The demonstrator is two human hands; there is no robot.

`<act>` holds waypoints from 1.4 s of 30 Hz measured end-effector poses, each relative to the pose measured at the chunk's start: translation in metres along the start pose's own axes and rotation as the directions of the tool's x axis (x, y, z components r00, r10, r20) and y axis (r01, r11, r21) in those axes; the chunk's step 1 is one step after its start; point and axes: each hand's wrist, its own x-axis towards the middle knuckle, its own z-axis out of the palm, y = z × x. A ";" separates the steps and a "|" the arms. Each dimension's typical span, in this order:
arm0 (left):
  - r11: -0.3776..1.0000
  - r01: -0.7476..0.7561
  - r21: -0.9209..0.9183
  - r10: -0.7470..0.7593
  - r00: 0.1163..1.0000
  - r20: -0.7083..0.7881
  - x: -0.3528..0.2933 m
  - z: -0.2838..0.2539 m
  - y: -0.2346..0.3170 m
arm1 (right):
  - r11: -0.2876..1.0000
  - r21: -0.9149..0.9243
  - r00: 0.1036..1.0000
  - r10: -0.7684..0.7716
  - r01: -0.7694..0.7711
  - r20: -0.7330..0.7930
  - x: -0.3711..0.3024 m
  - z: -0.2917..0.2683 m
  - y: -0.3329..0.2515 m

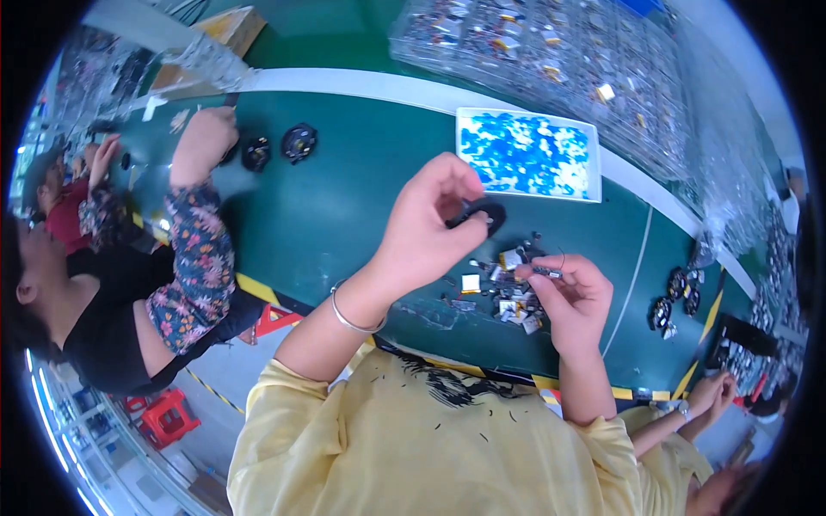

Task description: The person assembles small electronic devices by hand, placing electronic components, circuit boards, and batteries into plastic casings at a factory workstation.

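Green tabletop (353, 181) underlies left fingers (467, 230) pinching rounded black piece (495, 216).

Round part (494, 217) in left fingers (459, 175): black; tray (594, 163) beyond them: white; pieces (525, 150) inside: mottled blue-white; worktop (361, 172) beneath fingers: green; co-worker's sleeve (196, 262), leftward of fingers: navy, multicoloured floral; shirt (430, 456) below fingers: yellow, black print

both hands (422, 228) in pinch grips

Bright, cool light; glowing strips (60, 447) at lower left. White pieces (569, 140) in tray (595, 163) nearly wash out. Glare on clear plastic (723, 155), upper right. Table (361, 146) edges bow; corners black. Small parts (514, 301) soft.
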 end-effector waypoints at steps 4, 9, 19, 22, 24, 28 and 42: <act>0.997 0.010 -0.075 0.000 0.992 0.130 0.013 0.032 0.001 | 0.947 -0.220 0.966 -0.253 0.235 -0.058 0.001 -0.014 0.002; 0.995 0.059 -0.076 -0.047 0.986 0.158 0.001 0.045 -0.010 | 0.823 -0.460 0.906 -0.414 0.332 -0.085 0.008 -0.023 -0.001; 0.985 0.080 -0.151 -0.052 0.982 0.184 -0.004 0.057 -0.016 | 0.647 -0.670 0.850 -0.526 0.365 -0.045 0.007 -0.017 -0.002; 0.999 -0.010 -0.053 0.019 0.985 0.172 -0.016 0.051 -0.011 | 0.580 -0.657 0.779 -0.627 0.481 0.016 0.009 -0.007 0.001; 0.998 -0.037 0.047 0.031 0.991 0.128 -0.033 0.050 -0.007 | 0.538 -0.679 0.766 -0.641 0.500 0.055 0.003 -0.001 0.007; 0.959 -0.242 0.146 0.233 0.970 0.073 -0.038 0.072 -0.019 | 0.499 -0.757 0.800 -0.598 0.422 0.052 -0.021 -0.024 0.011; 0.909 -0.385 0.161 0.386 0.922 0.026 -0.040 0.090 -0.045 | 0.680 -0.498 0.789 -0.614 0.538 0.015 -0.041 -0.032 0.016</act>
